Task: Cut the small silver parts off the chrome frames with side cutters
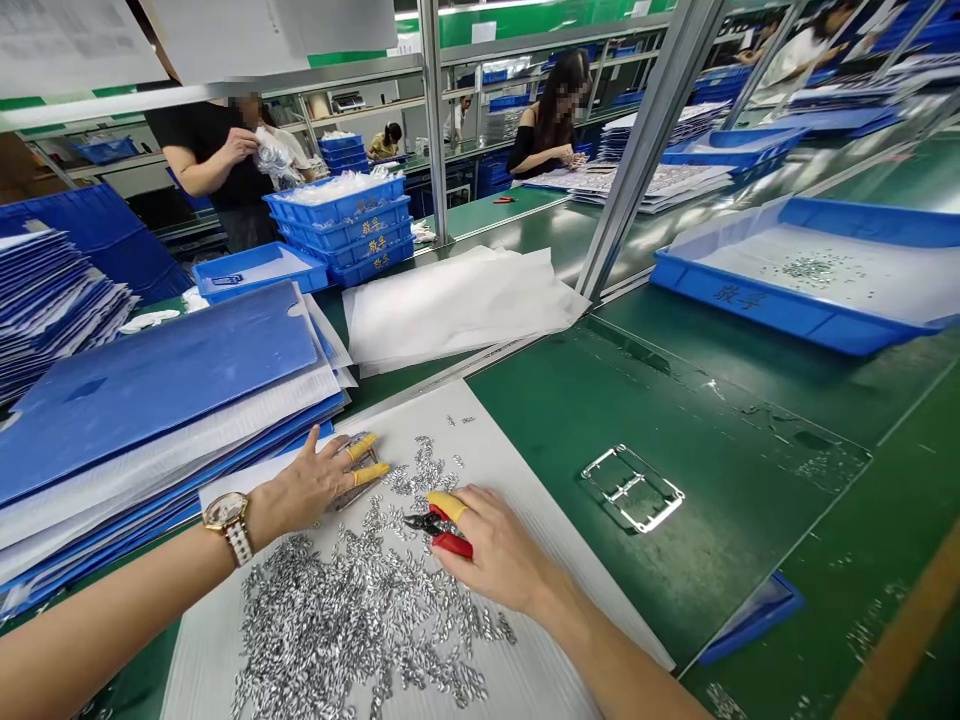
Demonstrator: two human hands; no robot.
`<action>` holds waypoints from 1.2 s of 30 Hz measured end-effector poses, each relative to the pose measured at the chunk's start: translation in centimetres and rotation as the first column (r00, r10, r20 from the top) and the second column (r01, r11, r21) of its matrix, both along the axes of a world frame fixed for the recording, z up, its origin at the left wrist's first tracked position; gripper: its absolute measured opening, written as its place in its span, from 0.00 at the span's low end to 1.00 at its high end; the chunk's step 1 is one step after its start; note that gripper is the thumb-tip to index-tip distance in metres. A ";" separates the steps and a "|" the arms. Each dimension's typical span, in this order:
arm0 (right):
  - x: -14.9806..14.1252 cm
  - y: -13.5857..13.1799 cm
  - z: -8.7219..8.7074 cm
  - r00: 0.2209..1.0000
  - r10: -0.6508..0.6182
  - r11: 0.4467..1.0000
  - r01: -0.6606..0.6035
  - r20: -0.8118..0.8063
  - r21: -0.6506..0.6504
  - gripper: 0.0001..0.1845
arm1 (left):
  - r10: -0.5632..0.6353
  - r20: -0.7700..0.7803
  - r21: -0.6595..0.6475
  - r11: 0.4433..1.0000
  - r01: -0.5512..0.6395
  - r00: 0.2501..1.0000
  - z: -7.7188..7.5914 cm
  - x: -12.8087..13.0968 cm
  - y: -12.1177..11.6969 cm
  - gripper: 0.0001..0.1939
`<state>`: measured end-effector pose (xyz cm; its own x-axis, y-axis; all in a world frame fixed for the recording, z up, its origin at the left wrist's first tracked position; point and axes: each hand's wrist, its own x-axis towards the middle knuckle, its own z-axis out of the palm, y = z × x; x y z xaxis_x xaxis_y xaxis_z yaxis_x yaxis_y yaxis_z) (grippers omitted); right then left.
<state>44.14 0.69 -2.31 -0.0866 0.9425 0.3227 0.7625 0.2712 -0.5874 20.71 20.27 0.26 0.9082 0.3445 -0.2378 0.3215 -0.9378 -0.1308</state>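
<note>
In the head view my right hand (pixel 495 545), a yellow cot on one finger, is closed round red-handled nippers (pixel 452 543). Their dark jaws point left over the white sheet (pixel 525 640). My left hand (pixel 315 480), with a watch at the wrist and yellow cots on two fingers, grips a small thin metal frame (pixel 367 458) against the sheet; most of that frame is hidden under the fingers. Many small shiny metal pieces (pixel 330 620) lie loose around and below both hands. Another bare metal frame (pixel 634 488) rests on the green table to the right.
Blue folders with white sheets (pixel 165 390) are stacked at the left. White paper (pixel 465 300) lies behind the work sheet. A blue tray (pixel 750 305) with small pieces stands at the right, beyond a metal post (pixel 645 150). Stacked blue trays (pixel 345 235) and co-workers are farther back.
</note>
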 end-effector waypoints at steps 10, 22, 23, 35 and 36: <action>0.1 0.0 -0.6 1.000 -0.016 1.000 0.016 0.024 0.015 0.12 | -0.016 0.042 -0.082 0.996 0.019 0.999 2.0 1.8 -0.7 0.46; -0.4 -0.1 -0.8 0.999 -0.049 0.996 0.050 -0.019 0.067 0.17 | 0.930 0.350 -0.916 0.314 0.250 0.114 3.4 -7.1 -5.9 0.36; -0.5 -0.1 -0.8 0.999 -0.045 0.996 0.047 -0.021 0.072 0.18 | 0.958 0.280 -0.910 0.245 0.335 0.060 2.4 -7.8 -7.0 0.36; -10.3 -0.3 4.5 0.949 0.209 0.978 -0.202 0.238 -0.051 0.12 | 0.954 -0.167 -0.798 0.018 0.603 -0.249 -2.3 -6.2 -14.7 0.35; -11.4 0.0 4.7 0.939 0.217 0.976 -0.208 0.268 -0.061 0.11 | 0.952 -0.187 -0.768 0.013 0.640 -0.244 -2.5 -6.1 -15.0 0.33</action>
<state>32.75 0.67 2.43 -0.3663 0.9016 0.2300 0.8205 0.4296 -0.3771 14.63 5.27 -2.25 0.1725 0.9417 -0.2888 -0.5833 0.3339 0.7405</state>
